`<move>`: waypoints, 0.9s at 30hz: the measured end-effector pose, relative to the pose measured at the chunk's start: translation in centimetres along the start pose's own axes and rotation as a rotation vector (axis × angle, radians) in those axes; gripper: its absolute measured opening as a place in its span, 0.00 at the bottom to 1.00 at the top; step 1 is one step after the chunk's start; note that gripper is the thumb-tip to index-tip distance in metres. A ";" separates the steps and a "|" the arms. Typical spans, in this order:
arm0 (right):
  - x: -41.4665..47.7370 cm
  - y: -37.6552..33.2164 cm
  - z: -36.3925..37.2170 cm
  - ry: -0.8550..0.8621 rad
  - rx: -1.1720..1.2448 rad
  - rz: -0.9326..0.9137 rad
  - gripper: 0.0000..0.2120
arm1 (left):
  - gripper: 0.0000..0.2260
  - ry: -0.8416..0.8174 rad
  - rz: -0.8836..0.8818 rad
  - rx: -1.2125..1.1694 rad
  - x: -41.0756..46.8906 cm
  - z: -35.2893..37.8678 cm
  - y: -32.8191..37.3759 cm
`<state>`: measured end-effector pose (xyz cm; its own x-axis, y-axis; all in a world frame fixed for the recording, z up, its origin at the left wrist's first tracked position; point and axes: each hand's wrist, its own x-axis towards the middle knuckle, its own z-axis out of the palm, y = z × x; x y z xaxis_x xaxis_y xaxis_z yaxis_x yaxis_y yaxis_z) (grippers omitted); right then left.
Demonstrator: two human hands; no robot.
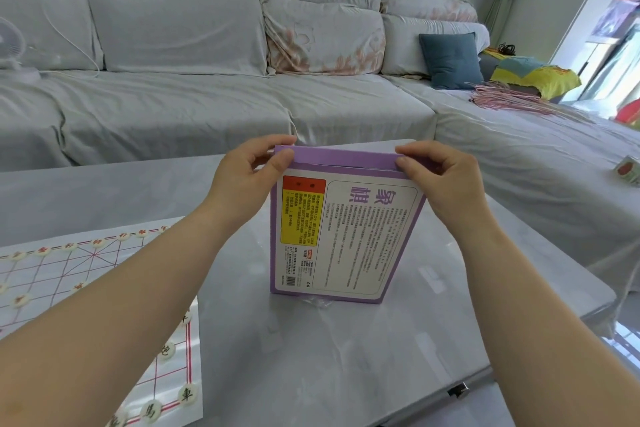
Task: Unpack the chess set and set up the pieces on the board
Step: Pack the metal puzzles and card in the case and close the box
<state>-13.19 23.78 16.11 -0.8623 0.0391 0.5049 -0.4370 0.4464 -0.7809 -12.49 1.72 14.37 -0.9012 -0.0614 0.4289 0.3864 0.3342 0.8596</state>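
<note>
At lower left the board [86, 288] already carries pieces [188, 393], so setup looks largely done. Both hands, left [249, 177] and right [440, 177], pinch the top flap of the upright box [346, 236] at frame centre, probably closing it.

Two bare forearms reach in from the lower corners, with no sleeves in view. The left hand [247, 180] and right hand [445, 180] wear no gloves, rings, watch or bracelet. The fingernails that show are short and unpainted. Nothing marks either wrist.
</note>
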 end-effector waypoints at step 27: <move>-1.6 0.1 -0.4 0.000 -0.524 -0.423 0.12 | 0.15 -0.093 0.497 0.680 0.3 -1.4 0.6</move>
<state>-11.76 24.14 15.40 -0.6442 -0.2343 0.7281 -0.5552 0.7980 -0.2344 -12.28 0.54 15.40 -0.6817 0.3103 0.6626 0.5670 0.7964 0.2104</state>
